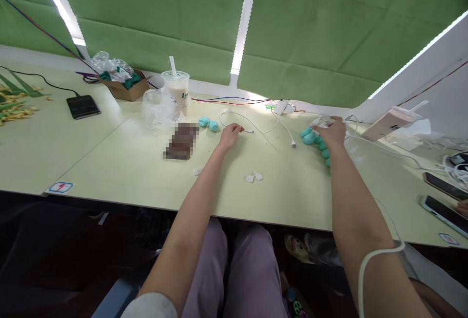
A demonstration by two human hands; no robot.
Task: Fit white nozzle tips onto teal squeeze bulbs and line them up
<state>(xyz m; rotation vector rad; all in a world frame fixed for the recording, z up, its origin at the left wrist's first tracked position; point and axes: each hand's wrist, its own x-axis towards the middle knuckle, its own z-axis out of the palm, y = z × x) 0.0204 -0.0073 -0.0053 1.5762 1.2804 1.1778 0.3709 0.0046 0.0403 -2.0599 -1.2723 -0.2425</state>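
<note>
My left hand (230, 136) is closed in a pinch on a thin white charging cable (250, 131), whose small plug sticks out past the fingertips. The cable loops back over the table to a USB plug (293, 144). At the right, my right hand (333, 132) reaches over a row of turquoise egg-shaped pieces (309, 138), its fingers closed at a clear crumpled plastic wrapping (321, 121). What exactly lies between those fingers is partly hidden. Two more turquoise pieces (208, 123) lie left of my left hand. Small white scraps (254, 177) lie nearer my body.
A lidded drink cup (179, 89) with a straw stands behind a plastic bag (157, 106). Further left are a cardboard box (126, 89) and a phone (83, 107). Another cup (395, 122) lies tilted at right, near phones (444, 213) and another person's hand (463, 206).
</note>
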